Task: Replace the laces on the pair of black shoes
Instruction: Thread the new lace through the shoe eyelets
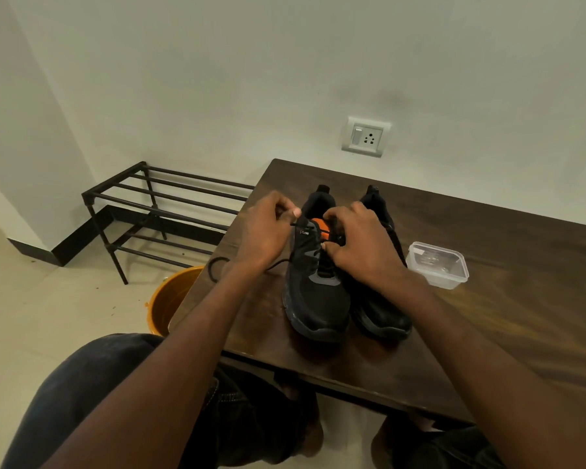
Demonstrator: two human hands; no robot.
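Both of my hands work at mid-frame over the dark wooden table (487,316). Left of it, a black metal shoe rack (156,204) stands against the wall, with an orange bucket (170,299) below. On the table the black shoes (318,299) sit side by side, toes toward me. My left hand (264,231) pinches the black lace (217,265); my right hand (356,242) grips lace at the eyelets. At right sits a clear plastic container (437,265).
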